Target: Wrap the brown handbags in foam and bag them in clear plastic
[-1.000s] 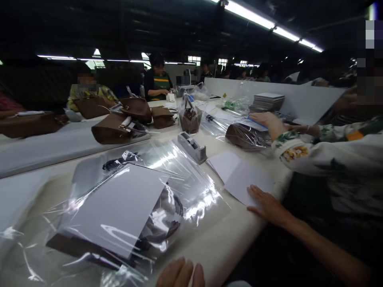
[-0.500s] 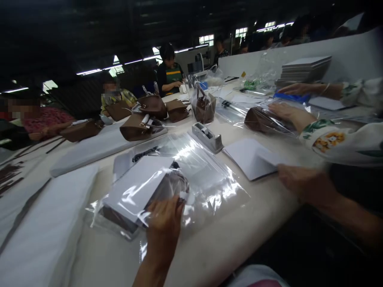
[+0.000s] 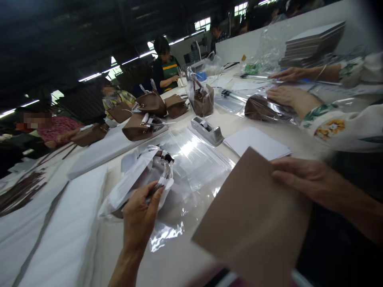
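My left hand (image 3: 141, 215) is closed on the handle of a brown handbag (image 3: 151, 167). The handbag leans inside a clear plastic bag (image 3: 112, 203), with a white panel along its side. My right hand (image 3: 308, 179) pinches a brown-grey cardboard sheet (image 3: 248, 215) by its upper right edge, tilted up above the table's front edge. Just behind that sheet lies a stack of white sheets (image 3: 257, 141). Flat clear plastic bags (image 3: 191, 149) are spread beyond my left hand, beside a grey tape dispenser (image 3: 206, 130).
Several brown handbags (image 3: 137, 126) stand farther back on the table. White foam sheets (image 3: 68, 223) lie at the left. On the right, a co-worker's hands (image 3: 291, 97) rest on a plastic-covered brown bag (image 3: 259, 107). A stack of boards (image 3: 314, 44) stands behind them.
My right hand has lifted the cardboard sheet from the white stack and brought it nearer, brown side showing. My left hand has raised and tilted the handbag, shifting left.
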Tool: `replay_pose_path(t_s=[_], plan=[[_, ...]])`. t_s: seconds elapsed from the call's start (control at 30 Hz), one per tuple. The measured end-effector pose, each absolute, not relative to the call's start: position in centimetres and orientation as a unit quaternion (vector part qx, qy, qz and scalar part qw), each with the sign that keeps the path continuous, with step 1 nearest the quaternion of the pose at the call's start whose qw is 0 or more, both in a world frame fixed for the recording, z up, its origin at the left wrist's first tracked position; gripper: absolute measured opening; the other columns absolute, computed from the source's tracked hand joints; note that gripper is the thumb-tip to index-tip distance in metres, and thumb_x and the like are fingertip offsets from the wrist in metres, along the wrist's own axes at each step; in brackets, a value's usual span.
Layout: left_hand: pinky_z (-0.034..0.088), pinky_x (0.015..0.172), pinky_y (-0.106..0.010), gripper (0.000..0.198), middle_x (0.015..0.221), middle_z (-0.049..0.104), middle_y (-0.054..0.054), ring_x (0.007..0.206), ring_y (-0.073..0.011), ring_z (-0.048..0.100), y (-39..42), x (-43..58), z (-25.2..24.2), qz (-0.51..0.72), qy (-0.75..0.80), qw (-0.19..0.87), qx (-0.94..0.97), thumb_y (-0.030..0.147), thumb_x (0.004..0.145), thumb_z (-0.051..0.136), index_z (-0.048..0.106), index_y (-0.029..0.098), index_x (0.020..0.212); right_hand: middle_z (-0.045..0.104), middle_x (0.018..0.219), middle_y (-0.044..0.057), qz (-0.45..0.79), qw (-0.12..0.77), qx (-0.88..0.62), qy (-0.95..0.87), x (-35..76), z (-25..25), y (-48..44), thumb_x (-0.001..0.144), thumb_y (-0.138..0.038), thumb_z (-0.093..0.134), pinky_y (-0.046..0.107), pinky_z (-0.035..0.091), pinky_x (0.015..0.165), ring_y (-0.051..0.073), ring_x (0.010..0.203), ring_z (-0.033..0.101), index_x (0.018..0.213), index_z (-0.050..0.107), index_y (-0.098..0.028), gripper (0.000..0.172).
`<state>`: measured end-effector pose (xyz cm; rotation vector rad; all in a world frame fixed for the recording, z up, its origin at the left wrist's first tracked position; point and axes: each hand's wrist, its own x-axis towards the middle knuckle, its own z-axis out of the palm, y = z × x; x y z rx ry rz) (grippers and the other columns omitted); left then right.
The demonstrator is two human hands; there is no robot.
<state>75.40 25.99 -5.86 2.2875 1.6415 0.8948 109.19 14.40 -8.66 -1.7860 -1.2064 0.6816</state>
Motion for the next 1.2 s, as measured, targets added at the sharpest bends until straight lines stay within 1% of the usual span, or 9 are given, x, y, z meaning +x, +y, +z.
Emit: replay_pose_path(t_s=[0.07,0.1,0.23,0.37,0.6,0.77,0.97,1.13,1.2], plan=[[0.046,0.072,-0.027,0.033,0.09,0.066,0.0,0.08,-0.0176,0.06,26.1,75.4,-5.9,0.297,0.555,0.104,0.77,0.047,0.079,0.052,0.061,0.023,0.099,0.066,0.087,0.005,0.414,0.428,-0.62,-0.511,106.9,-8.2,16.3,0.074,-0.05,0.056,0.03,0.048,0.061,0.02,0.074,0.062,0.097,0.064,-0.022,0.036],[0.046,0.073,-0.028,0.033,0.091,0.066,0.0,0.081,-0.0178,0.06,26.1,75.4,-5.9,0.294,0.555,0.107,0.771,0.047,0.079,0.052,0.061,0.023,0.099,0.066,0.087,0.004,0.435,0.421,-0.587,-0.538,105.8,-8.0,17.3,0.077,-0.045,0.054,0.028,0.047,0.062,0.019,0.074,0.061,0.098,0.063,-0.022,0.033],[0.045,0.078,-0.03,0.032,0.092,0.066,-0.001,0.085,-0.0193,0.06,25.8,75.9,-6.0,0.286,0.548,0.1,0.779,0.046,0.079,0.053,0.062,0.022,0.099,0.063,0.075,0.0,0.263,0.349,-0.601,-0.669,102.6,-7.0,21.3,0.082,-0.029,0.047,0.023,0.039,0.063,0.014,0.069,0.057,0.09,0.064,-0.019,0.021],[0.044,0.082,-0.032,0.031,0.092,0.066,-0.002,0.087,-0.0199,0.06,25.5,76.3,-6.2,0.283,0.535,0.093,0.791,0.044,0.08,0.053,0.063,0.021,0.098,0.063,0.076,0.006,0.164,0.217,-0.644,-0.715,100.7,-6.2,23.8,0.083,-0.027,0.043,0.025,0.037,0.064,0.018,0.073,0.057,0.089,0.063,-0.015,0.024],[0.045,0.08,-0.031,0.032,0.092,0.066,-0.001,0.083,-0.0192,0.06,25.7,76.4,-6.3,0.279,0.54,0.085,0.79,0.046,0.079,0.052,0.062,0.022,0.099,0.063,0.084,0.011,0.228,0.137,-0.631,-0.729,96.7,-7.6,29.2,0.077,-0.021,0.049,0.024,0.041,0.061,0.02,0.079,0.059,0.084,0.064,-0.009,0.021],[0.046,0.077,-0.03,0.031,0.089,0.066,0.0,0.082,-0.0187,0.061,25.6,76.2,-6.3,0.277,0.547,0.085,0.785,0.046,0.079,0.053,0.061,0.024,0.1,0.061,0.093,0.011,0.262,0.098,-0.663,-0.694,97.3,-9.4,31.1,0.079,-0.023,0.054,0.03,0.046,0.069,0.018,0.084,0.058,0.088,0.061,-0.007,0.019],[0.045,0.078,-0.032,0.03,0.091,0.066,-0.002,0.084,-0.0197,0.06,25.6,76.6,-7.0,0.287,0.519,0.063,0.802,0.043,0.081,0.052,0.062,0.02,0.097,0.062,0.093,0.012,0.304,0.132,-0.65,-0.684,97.2,-10.0,29.0,0.075,-0.019,0.056,0.029,0.045,0.073,0.021,0.088,0.057,0.083,0.062,-0.009,0.014],[0.042,0.084,-0.034,0.027,0.091,0.066,-0.002,0.087,-0.0198,0.059,25.3,77.1,-7.3,0.282,0.506,0.055,0.813,0.04,0.082,0.051,0.063,0.02,0.095,0.056,0.108,0.018,0.347,0.206,-0.66,-0.634,95.5,-10.6,31.4,0.076,-0.018,0.056,0.038,0.039,0.088,0.028,0.107,0.049,0.096,0.058,-0.006,0.024],[0.042,0.086,-0.035,0.026,0.091,0.066,-0.001,0.088,-0.0198,0.059,25.2,77.0,-7.2,0.284,0.508,0.053,0.812,0.04,0.082,0.05,0.062,0.02,0.095,0.055,0.11,0.018,0.391,0.236,-0.648,-0.609,96.1,-10.7,32.3,0.073,-0.025,0.062,0.039,0.039,0.089,0.029,0.107,0.049,0.099,0.058,-0.006,0.031]])
